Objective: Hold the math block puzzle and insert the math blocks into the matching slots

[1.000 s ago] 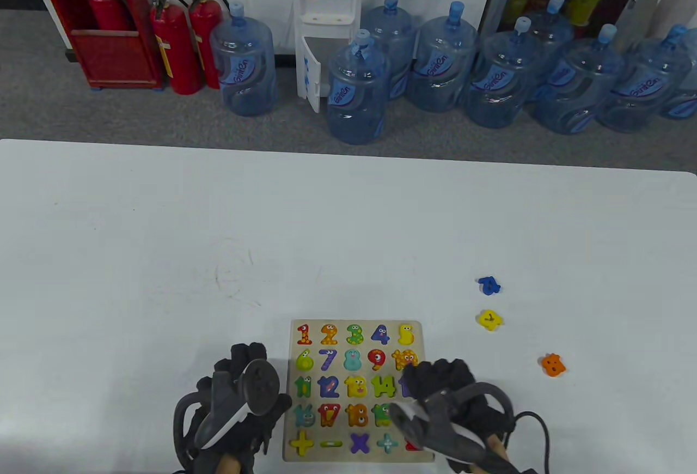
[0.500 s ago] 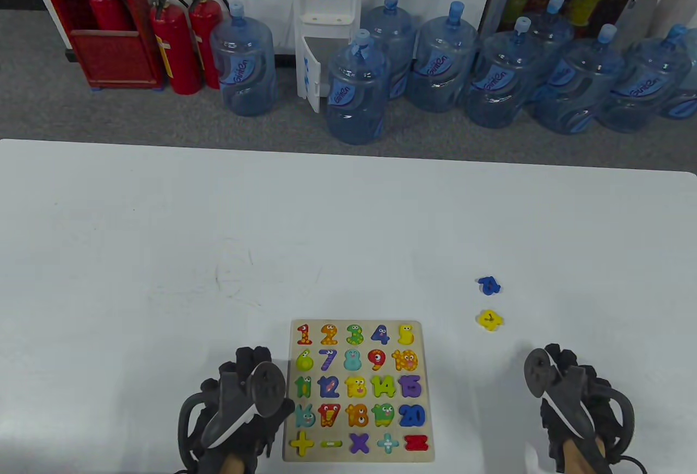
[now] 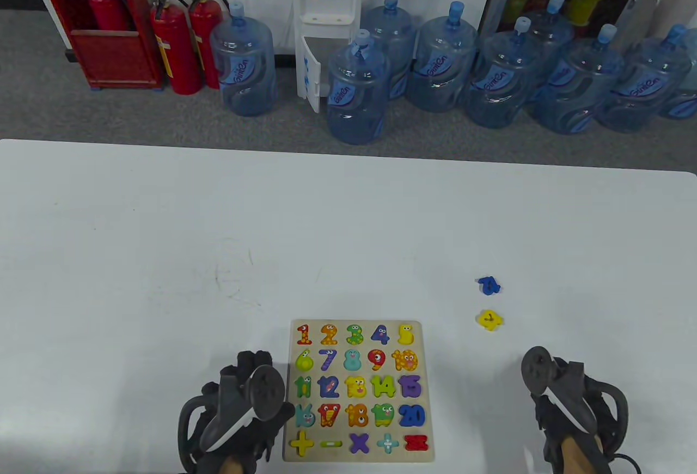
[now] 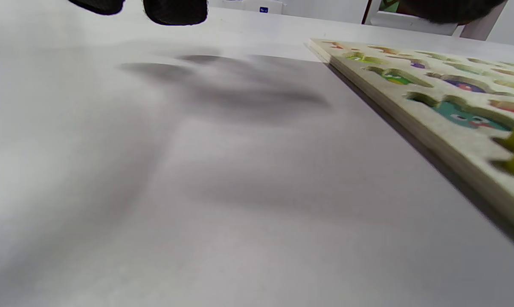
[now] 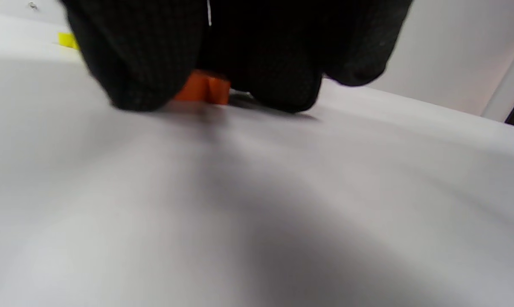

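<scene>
Right wrist view: the right hand's gloved fingers [image 5: 137, 64] are coming down around an orange block [image 5: 203, 88] lying on the table [image 5: 239, 213]; whether they are clamping it cannot be told. A sliver of the yellow block [image 5: 68, 40] is showing at the far left.
Table view: the orange block is lying hidden under the right hand [image 3: 572, 403], so only the wrist camera is showing it. The blue block [image 3: 489, 285] and yellow block [image 3: 489, 320] are lying loose, near each other, beyond that hand.
Left wrist view: the puzzle board [image 4: 410, 111] is lying flat on the table, its near edge and sunken slots showing; two left fingertips [image 4: 175, 10] are hanging in at the top, straight and clear of the surface.
Puzzle board: it is sitting near the front edge of the table [image 3: 163, 250], between the two hands.
Change: a second ago the right hand was lying over the board's right columns and the orange block was lying in the open; the hand is now covering that block.
Left hand [image 3: 239, 414]: it is resting just beside the board's left edge, fingers relaxed and slightly apart; contact with the board cannot be told.
</scene>
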The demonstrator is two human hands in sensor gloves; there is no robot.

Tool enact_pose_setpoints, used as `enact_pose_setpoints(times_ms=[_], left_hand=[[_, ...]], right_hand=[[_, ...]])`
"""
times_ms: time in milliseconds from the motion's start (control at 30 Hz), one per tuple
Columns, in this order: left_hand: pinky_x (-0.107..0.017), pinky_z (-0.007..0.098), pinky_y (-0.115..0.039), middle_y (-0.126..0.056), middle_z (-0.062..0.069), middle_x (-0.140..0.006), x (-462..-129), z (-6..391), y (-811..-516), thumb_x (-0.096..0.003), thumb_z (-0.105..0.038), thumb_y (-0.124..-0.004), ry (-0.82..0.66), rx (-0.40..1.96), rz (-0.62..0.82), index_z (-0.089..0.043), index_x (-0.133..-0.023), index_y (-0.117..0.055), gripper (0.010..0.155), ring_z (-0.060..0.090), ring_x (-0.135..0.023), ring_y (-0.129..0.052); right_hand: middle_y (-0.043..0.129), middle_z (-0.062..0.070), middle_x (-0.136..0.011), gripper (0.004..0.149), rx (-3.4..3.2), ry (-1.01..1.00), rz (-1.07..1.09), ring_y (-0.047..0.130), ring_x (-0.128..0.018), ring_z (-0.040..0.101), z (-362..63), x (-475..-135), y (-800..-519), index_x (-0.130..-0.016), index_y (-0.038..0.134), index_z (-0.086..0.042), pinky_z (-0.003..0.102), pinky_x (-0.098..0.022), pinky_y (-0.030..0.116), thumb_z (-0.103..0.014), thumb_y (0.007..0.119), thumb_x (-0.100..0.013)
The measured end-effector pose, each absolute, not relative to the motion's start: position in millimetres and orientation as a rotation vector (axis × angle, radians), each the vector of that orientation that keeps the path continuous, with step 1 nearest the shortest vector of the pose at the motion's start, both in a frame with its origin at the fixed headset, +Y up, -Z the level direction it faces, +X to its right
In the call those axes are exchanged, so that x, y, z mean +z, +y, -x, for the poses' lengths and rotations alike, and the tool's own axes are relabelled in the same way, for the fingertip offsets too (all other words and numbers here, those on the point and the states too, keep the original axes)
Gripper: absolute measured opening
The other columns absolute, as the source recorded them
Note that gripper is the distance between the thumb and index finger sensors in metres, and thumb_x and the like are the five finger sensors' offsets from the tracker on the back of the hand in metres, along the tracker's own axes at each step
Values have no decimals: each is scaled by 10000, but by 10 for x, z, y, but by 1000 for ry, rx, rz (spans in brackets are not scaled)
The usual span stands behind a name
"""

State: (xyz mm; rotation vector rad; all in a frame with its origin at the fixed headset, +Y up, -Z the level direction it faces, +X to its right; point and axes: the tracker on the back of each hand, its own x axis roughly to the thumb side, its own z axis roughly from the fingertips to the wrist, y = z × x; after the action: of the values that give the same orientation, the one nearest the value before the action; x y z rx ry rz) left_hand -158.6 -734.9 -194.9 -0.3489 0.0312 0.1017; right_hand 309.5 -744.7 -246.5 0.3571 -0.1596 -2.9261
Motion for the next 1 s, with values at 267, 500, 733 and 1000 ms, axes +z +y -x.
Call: enact_pose_setpoints(times_ms=[267, 500, 733, 1000], left_hand=[[-715, 699, -505, -266, 70, -1111, -1942, 1572, -7344, -351, -594, -655, 21, 104, 348, -231, -1055, -288, 873, 453, -1056, -475], [-714, 700, -505, -266, 71, -1110, -1931, 1569, -7328, -351, -594, -655, 18, 101, 342, -229, -1055, -292, 872, 453, -1055, -475], [-712, 698, -507, -269, 72, -1109, -1922, 1555, -7326, -351, -593, -654, 10, 106, 347, -229, -1055, -296, 869, 456, -1052, -477], [-712, 698, -507, -271, 71, -1109, -1921, 1553, -7334, -351, -593, -654, 4, 115, 349, -230, -1055, -302, 867, 455, -1053, -477]], right_hand=[[797, -3, -851, 631, -2888, -128, -191, 919, -654, 176, -2876, -2383, -7450, -847, 747, -292, 395, -554, 778, -419, 815, -232], [715, 53, -928, 699, -2896, -218, -115, 876, -725, 216, -2700, -2375, -7441, -903, 694, -252, 427, -580, 751, -365, 857, -233], [721, -20, -925, 668, -2888, -207, -112, 855, -736, 205, -2674, -2394, -7487, -888, 687, -300, 420, -598, 731, -249, 866, -246], [737, 0, -924, 640, -2867, -186, 15, 895, -700, 181, -2565, -2349, -7475, -897, 682, -282, 424, -602, 740, -247, 817, -273]])
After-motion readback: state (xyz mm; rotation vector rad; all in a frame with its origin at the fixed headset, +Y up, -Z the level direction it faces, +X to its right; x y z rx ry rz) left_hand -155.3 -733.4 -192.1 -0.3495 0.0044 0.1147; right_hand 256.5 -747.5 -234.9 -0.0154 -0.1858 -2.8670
